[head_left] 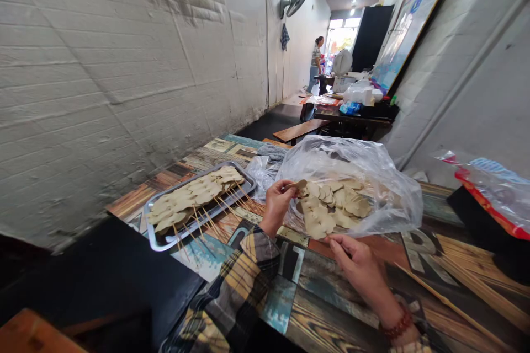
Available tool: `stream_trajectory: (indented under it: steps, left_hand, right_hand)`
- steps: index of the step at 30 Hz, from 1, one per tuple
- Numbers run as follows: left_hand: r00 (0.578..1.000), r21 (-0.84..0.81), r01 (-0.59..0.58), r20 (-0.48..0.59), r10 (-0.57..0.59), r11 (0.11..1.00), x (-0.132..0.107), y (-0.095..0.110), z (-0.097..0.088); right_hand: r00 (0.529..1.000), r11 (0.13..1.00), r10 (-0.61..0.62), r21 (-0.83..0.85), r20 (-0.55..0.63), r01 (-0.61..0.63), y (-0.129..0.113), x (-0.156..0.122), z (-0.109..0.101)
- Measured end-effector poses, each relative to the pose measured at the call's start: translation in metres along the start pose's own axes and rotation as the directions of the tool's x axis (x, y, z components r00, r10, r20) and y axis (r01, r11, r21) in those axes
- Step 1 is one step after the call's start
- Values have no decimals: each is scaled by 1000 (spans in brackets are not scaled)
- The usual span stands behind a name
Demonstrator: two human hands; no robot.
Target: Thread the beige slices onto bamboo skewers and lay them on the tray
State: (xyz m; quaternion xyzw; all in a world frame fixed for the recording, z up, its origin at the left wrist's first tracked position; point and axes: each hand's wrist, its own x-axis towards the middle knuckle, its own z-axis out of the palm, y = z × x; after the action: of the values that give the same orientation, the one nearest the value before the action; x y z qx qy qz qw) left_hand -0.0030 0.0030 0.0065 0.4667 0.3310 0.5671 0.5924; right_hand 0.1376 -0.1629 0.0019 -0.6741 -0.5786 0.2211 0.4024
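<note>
My left hand pinches a thin beige slice at the near side of a clear plastic bag. Loose beige slices of the same kind lie inside the opened bag. My right hand is closed, thumb against fingers, at the lower edge of a flat slice group; whatever is between its fingertips is hidden. Left of my hands stands a metal tray bearing rows of slices threaded on wooden skewers, whose bare ends stick out over the tray's near rim.
Bare wooden skewers lie on the patterned table at right. A dark container with a red rim and plastic wrap stands beyond them. Behind are a wooden bench, a cluttered table and a standing person. A wall runs along the left.
</note>
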Motion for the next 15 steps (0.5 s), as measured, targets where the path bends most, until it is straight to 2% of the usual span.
stream_trajectory:
  steps: [9, 12, 15]
  left_hand:
    - [998, 13, 10, 57, -10, 1000, -5, 2, 4]
    - [996, -28, 68, 65, -66, 997, -7, 3, 5]
    - [987, -153, 157, 48, -151, 976, -7, 3, 4]
  right_hand:
    - [1000, 1000, -16, -5, -21, 16, 5, 1, 3]
    - [999, 1000, -20, -22, -33, 19, 5, 1, 2]
    - [999, 999, -28, -32, -43, 26, 3, 2, 1]
